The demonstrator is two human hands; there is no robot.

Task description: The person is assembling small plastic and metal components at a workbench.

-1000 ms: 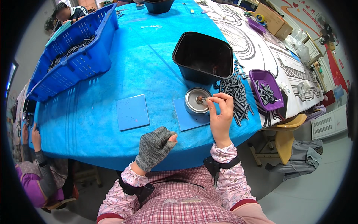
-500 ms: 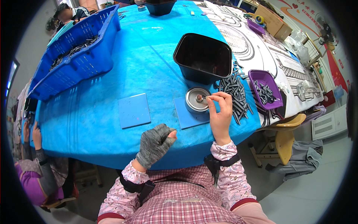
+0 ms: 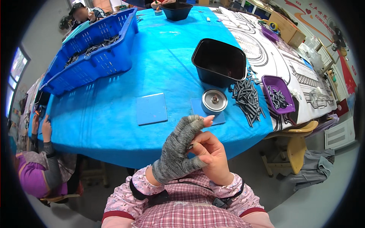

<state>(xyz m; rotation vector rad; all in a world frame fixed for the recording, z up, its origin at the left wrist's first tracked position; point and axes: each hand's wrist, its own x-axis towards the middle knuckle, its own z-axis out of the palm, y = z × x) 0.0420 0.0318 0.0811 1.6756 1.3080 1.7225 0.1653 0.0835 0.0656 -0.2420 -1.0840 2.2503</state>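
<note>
On the left, a blue plastic crate (image 3: 91, 62) with slotted walls holds a heap of thin dark strips. A flat, square blue tile (image 3: 152, 109) lies on the creased blue cloth (image 3: 95, 121). The left hand (image 3: 180, 148), in a grey knitted glove with bare fingertips, rises from a flowered pink sleeve, its long fingers slanting up and right, its thumb well apart from them; whether its palm touches anything I cannot tell. Within that gap sits a small dark piece (image 3: 191, 146), pinched between the bent forefinger and thumb of the bare right hand (image 3: 213, 157), which leans in from the right. Beyond them, a round metal tin (image 3: 215, 101) stands on a second blue tile (image 3: 196, 106), near a deep, glossy black tub (image 3: 216, 77), a loose pile of grey-black strips (image 3: 248, 99) and a purple plastic basket (image 3: 291, 108).
</note>
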